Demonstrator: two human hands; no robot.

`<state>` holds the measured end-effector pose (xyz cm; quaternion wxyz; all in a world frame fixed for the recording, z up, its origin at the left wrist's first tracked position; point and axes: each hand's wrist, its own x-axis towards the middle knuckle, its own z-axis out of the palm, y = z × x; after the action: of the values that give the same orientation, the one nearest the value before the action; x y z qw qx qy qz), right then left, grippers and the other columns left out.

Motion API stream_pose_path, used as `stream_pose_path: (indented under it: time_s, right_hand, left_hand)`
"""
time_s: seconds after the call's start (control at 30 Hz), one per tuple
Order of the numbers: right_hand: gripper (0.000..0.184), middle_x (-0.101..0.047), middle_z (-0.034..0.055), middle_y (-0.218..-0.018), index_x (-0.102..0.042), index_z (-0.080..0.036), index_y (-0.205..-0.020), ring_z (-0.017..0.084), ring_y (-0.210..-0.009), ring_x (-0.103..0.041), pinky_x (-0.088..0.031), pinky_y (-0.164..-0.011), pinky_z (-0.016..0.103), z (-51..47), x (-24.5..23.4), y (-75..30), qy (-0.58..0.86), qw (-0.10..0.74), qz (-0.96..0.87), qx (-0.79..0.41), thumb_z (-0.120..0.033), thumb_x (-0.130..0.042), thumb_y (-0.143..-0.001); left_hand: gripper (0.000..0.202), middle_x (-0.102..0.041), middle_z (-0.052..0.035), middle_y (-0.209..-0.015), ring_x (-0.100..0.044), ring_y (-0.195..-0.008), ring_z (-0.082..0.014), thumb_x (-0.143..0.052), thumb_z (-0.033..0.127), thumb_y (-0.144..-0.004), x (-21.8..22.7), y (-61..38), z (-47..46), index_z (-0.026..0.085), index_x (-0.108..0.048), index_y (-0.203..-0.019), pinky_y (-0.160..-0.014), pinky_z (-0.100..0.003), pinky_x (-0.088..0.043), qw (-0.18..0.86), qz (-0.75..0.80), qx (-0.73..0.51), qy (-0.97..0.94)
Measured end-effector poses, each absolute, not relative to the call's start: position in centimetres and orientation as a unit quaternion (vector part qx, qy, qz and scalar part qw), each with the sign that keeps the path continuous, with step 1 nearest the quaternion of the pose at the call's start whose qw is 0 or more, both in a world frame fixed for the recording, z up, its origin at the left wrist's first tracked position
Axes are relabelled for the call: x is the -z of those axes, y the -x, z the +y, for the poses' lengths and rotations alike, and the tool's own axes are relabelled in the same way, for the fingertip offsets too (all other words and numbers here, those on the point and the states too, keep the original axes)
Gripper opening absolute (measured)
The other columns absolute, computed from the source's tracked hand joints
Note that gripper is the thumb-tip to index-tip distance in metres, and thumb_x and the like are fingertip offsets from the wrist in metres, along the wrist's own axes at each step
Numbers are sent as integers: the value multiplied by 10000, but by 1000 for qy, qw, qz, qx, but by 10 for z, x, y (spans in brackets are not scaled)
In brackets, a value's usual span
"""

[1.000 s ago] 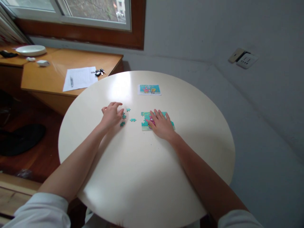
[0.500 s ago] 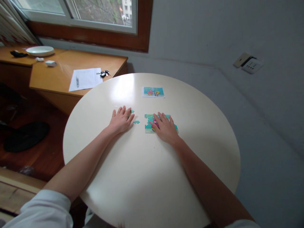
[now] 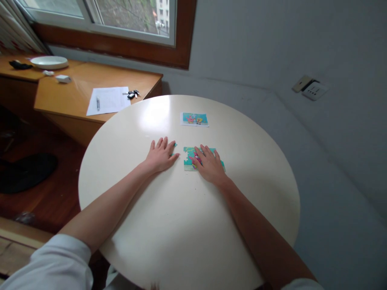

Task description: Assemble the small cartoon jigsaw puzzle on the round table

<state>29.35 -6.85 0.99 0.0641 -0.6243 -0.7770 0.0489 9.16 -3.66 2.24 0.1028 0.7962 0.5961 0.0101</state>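
Observation:
My right hand lies flat with spread fingers on a partly joined jigsaw puzzle, covering much of its middle and right. The puzzle is teal with a pink figure, and its left edge shows open notches. To the left, my left hand rests on the table, fingers spread, partly over loose teal puzzle pieces. How many pieces lie under it is hidden. Beyond both hands sits a small reference picture with a pink and a yellow cartoon figure.
The round white table carries all of this. A wooden desk adjoins at the back left, with a paper sheet, a pen, keys and a white plate. A wall with a socket stands on the right.
My left hand has slid right, toward the puzzle, now covering more of the loose pieces. My right hand stays on the puzzle. The view has shifted slightly.

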Motion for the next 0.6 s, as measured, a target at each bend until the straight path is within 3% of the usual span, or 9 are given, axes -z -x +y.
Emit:
stream_pose_path:
  time_s: [0.3, 0.4, 0.5, 0.6]
  right_hand:
    - [550, -294, 85, -1538, -336, -213, -1458, 237, -1423, -238, -164, -1147, 486, -68, -10, -293, 633, 36, -772, -43, -449, -252, -968]
    - [552, -295, 88, -1537, -344, -214, -1455, 240, -1420, -246, -167, -1146, 485, -68, -11, -293, 633, 39, -772, -47, -457, -257, -967]
    - [553, -304, 92, -1533, -350, -211, -1452, 245, -1417, -252, -170, -1144, 492, -68, -11, -293, 632, 43, -772, -48, -459, -253, -967]
    - [554, -304, 94, -1533, -348, -209, -1453, 246, -1418, -249, -171, -1142, 495, -67, -10, -294, 632, 43, -772, -47, -457, -250, -967]
  left_hand:
    - [552, -226, -196, -1539, -155, -1436, -310, -301, 455, -933, -23, -94, -35, 106, -404, -1349, -1148, -494, -116, 98, 594, -26, -798]
    - [463, -332, -207, -1479, -243, -1405, -305, -339, 411, -921, -18, -90, -31, 100, -467, -1239, -1142, -497, -140, 111, 575, -80, -807]
    - [321, -549, -157, -1259, -481, -1217, -258, -358, 359, -905, -15, -85, -25, 144, -531, -1070, -1096, -467, -268, 156, 559, -177, -795]
    - [246, -615, -110, -1041, -584, -961, -217, -373, 340, -884, -17, -78, -18, 173, -552, -905, -928, -384, -436, 182, 578, -288, -741]
